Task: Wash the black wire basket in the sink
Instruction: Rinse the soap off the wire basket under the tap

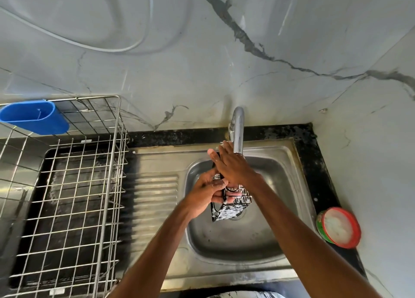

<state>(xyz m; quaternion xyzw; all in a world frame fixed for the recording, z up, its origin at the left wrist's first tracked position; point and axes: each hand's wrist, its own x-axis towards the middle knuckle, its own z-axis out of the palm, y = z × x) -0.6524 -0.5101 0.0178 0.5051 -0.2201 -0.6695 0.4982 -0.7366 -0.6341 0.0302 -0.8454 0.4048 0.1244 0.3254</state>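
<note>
The left hand (208, 191) grips the black wire basket (234, 205) by its side, suspending it, soap-streaked, over the sink (224, 250) bowl, below the faucet (238, 127). This probably keeps runoff in the bowl. The right hand (233, 165) lies flat-fingered on the basket's upper frame. A soap tub (339, 227) sits on the black counter (314, 156) at its right edge, and a dish rack (78, 185) stands at the left. The walls are marble-pattern.

My sink (235, 241): dull brushed steel
Glossy chrome tap (238, 129) behind it; smooth plastic blue holder (33, 117) left of it.
</note>
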